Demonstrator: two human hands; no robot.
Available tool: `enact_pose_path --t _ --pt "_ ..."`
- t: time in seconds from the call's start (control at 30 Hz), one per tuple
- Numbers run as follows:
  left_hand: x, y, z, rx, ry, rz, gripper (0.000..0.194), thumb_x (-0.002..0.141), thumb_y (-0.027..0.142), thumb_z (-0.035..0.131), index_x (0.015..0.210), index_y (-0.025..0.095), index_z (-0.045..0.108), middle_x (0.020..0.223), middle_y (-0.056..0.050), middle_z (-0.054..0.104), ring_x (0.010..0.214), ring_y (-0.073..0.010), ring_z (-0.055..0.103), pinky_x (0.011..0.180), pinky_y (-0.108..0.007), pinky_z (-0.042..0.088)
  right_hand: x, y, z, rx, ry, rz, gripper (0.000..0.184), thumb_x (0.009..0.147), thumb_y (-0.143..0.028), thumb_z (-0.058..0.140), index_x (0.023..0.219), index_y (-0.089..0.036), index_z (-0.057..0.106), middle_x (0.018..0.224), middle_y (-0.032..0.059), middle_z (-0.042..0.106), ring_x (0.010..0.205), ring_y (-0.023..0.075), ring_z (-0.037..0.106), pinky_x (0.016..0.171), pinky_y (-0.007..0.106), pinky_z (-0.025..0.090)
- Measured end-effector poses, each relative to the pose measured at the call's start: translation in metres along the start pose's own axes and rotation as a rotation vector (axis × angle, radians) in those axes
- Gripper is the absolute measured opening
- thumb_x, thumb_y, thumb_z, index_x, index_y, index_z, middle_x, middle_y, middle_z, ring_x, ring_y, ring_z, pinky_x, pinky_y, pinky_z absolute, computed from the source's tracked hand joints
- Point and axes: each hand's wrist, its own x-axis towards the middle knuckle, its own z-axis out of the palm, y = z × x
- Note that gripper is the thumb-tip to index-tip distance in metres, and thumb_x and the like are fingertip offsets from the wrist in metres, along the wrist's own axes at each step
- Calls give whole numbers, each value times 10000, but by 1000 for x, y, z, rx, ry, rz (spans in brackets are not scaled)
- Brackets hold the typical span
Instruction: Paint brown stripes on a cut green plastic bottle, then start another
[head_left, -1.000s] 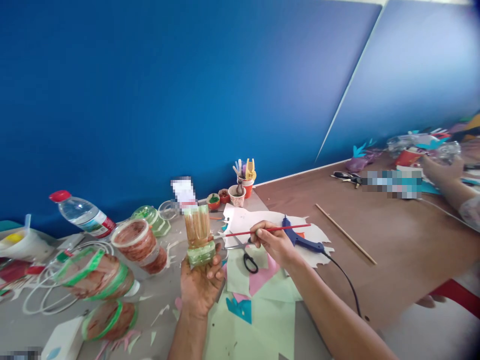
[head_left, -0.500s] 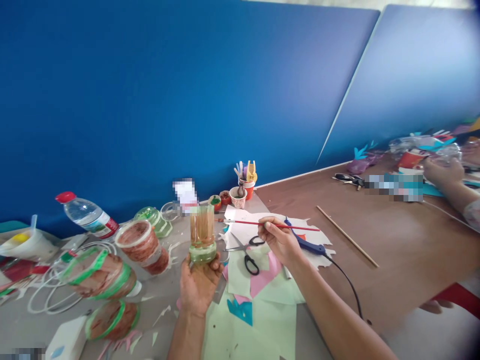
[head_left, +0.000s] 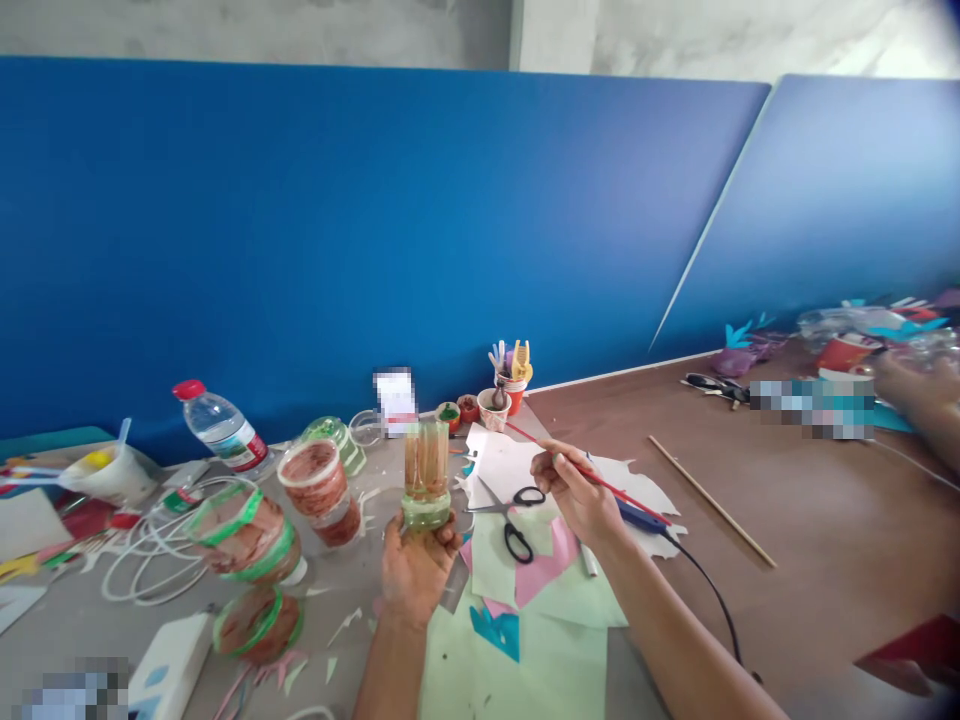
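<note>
My left hand [head_left: 420, 575] is wrapped round the base of a clear plastic container [head_left: 426, 465], holding it upright; brown paint streaks its sides. In my right hand [head_left: 577, 490] a thin paintbrush with a red handle [head_left: 641, 508] is pinched between the fingers. Its front end slants up and left toward a small patterned paper cup [head_left: 493, 410], apart from the container. Little pots of green paint [head_left: 448, 415] and reddish-brown paint [head_left: 468, 407] stand beside that cup. Black-handled scissors [head_left: 517, 540] lie between my hands on paper scraps.
Brown-painted cups [head_left: 311, 478], green-banded containers [head_left: 247, 535] and a water bottle [head_left: 225, 430] stand on the left near a white cable [head_left: 124, 580]. A blue glue gun [head_left: 641, 515] lies under my right wrist. Right of it is a wooden stick [head_left: 709, 500]. Another person's hand [head_left: 911, 395] shows far right.
The brush has left the painted container's side and swung so its front end points up toward the small cups. My left hand still holds the container. The view has tilted upward.
</note>
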Motion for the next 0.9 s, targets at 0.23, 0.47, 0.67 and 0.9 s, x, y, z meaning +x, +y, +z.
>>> enact_pose_path --t 0.23,0.47,0.67,0.9 --pt "1 2 3 -9 -21 -22 272 798 321 539 746 107 699 754 -158 694 612 -182 602 662 -346 531 13 -40 37 -559 -108 -161 164 831 -233 559 900 -225 708 757 26 673 590 132 554 596 274 451" --pt "7 8 2 -3 31 8 257 725 374 573 772 152 693 770 -138 706 643 -206 628 647 -376 560 52 -58 88 -1420 -541 -591 287 869 -126 430 1037 -191 653 924 66 674 840 183 605 756 290 408" --pt "6 5 3 25 -19 -11 254 703 375 579 769 154 685 751 -128 702 613 -190 607 637 -365 560 54 -44 105 -1576 -570 -637 244 897 -166 432 1058 -163 615 921 60 643 811 171 576 710 271 356" --pt "8 6 0 31 39 9 246 710 385 573 784 179 687 774 -108 714 654 -207 634 647 -383 568 61 -46 132 -1663 -693 -607 259 957 -309 410 1001 -199 640 872 26 634 764 156 565 686 269 346"
